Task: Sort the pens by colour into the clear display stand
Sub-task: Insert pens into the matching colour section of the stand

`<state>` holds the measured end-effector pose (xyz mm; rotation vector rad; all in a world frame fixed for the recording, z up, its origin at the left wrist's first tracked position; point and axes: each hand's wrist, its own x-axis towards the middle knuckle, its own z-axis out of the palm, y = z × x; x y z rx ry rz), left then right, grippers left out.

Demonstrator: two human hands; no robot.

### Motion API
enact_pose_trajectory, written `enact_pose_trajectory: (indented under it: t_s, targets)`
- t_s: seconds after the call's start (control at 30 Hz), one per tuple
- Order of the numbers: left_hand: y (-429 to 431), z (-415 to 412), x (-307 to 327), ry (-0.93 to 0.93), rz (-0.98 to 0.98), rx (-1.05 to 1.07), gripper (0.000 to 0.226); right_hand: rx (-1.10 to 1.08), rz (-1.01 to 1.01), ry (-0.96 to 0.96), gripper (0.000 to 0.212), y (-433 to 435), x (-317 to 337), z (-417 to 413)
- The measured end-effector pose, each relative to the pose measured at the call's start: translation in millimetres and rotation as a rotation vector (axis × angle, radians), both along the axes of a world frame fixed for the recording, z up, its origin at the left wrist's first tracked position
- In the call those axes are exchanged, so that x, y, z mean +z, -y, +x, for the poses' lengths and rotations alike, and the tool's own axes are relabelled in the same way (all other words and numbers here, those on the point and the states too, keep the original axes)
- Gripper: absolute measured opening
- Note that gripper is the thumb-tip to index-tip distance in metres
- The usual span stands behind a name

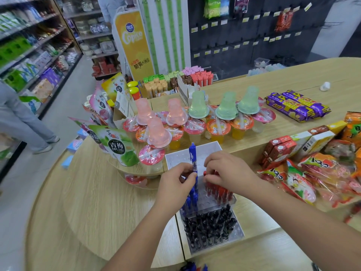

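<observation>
Crowded counter (88, 192): left hand (175, 184) grips blue pen (192, 153) at stand (214, 147)'s edge.

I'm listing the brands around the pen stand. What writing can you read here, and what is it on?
"Copico": yellow banner, in big white letters.
"脆爽大满足": same banner, lower down; the small red line beside it is unclear.
"青梅果冻": green pouch.
Too blurred or small to read: purple packets, snack bags, cup lids, price tags on the black wall, and any print on the pens.
</observation>
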<state>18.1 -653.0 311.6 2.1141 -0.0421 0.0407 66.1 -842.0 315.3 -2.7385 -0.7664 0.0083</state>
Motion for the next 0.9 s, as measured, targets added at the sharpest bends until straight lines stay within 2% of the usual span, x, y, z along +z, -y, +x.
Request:
enact_pose_trajectory:
  t_s: [0.17,0.33,0.53,0.63,0.7,0.8,0.9]
  targets:
    - [-1,1,2,-0.012,0.013,-0.011,0.012,-0.034,0.005,-0.008,0.03,8,6,0]
    - [-2,1,6,-0.003,0.045,-0.066,0.012,-0.079,0.596,-0.199,0.025,-8,31,-10]
    - [-4,1,7,0.019,0.105,-0.086,0.012,-0.128,0.787,-0.193,0.01,-18,32,-20]
    - [-9,-2,-4,0.146,0.07,0.055,0.018,-0.166,0.714,-0.161,0.011,-18,25,-26]
    - [-13,-7,-13,0.227,0.097,0.12,0.019,-0.173,0.541,-0.14,0.016,-19,19,-29]
    - [-13,-13,-25,0.239,0.18,0.099,0.02,-0.156,0.283,-0.065,0.016,-22,10,-30]
    - [-11,-16,-33,0.21,0.247,0.08,0.022,-0.133,0.252,-0.056,0.016,-23,3,-28]
